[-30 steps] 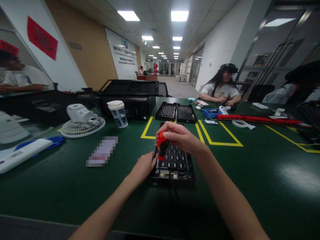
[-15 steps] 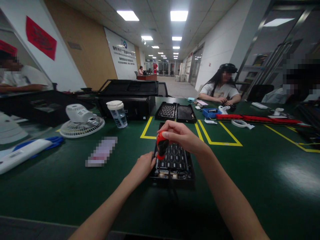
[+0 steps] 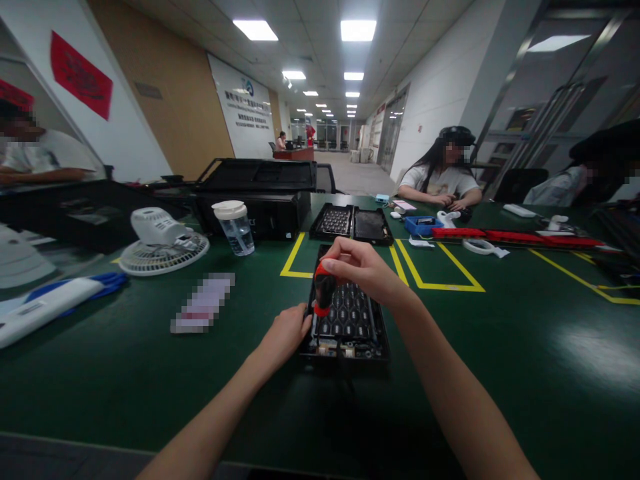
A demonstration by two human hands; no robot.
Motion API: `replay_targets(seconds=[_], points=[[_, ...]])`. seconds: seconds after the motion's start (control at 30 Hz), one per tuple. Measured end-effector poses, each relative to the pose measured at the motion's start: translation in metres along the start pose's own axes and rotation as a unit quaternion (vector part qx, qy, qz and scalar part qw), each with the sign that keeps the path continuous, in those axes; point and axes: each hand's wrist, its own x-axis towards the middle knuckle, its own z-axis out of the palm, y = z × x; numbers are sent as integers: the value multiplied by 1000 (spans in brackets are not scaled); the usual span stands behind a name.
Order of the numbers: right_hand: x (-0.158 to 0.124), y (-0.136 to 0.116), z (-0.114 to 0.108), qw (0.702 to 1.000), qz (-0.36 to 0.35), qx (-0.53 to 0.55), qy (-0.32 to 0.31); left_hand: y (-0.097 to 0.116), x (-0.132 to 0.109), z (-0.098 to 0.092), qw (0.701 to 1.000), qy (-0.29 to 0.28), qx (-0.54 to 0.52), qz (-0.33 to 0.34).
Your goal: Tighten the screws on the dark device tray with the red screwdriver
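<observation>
My right hand (image 3: pixel 360 265) is closed round the top of a screwdriver (image 3: pixel 325 288) with a red and black handle. The screwdriver stands nearly upright over the left side of a shallow black case (image 3: pixel 350 313). Rows of dark rounded cells fill the case, and small electronic parts with pale connectors lie along its near end. The screwdriver's tip is too dark to make out. At the case's left edge, my left hand (image 3: pixel 287 330) grips the wall, its thumb near the rim. My right hand and forearm cover the case's far right part.
Behind the case lies an open two-part black case (image 3: pixel 353 225). To the left are a lidded water cup (image 3: pixel 235 228), a white fan (image 3: pixel 163 243) and a blurred flat item (image 3: pixel 204 303). A blue tray (image 3: pixel 420 225) and tape roll (image 3: pixel 477 247) lie right. Co-workers sit around.
My right hand has risen very slightly with the screwdriver, whose handle has turned a little. My left hand and the case have stayed in place.
</observation>
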Motion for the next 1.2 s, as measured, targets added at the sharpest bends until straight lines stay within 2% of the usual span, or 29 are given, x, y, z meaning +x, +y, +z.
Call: replay_targets(seconds=[0.47, 0.73, 0.93, 1.2], points=[[0, 3, 0, 992, -31, -112, 42, 0, 0, 1, 1000, -2, 9, -6], [-1, -2, 4, 977, -66, -192, 66, 0, 0, 0, 1000, 2, 4, 3], [-1, -4, 7, 950, -96, -274, 114, 3, -1, -3, 1000, -5, 3, -5], [-2, -5, 9, 937, -102, -307, 129, 2, 0, -1, 1000, -4, -4, -8]])
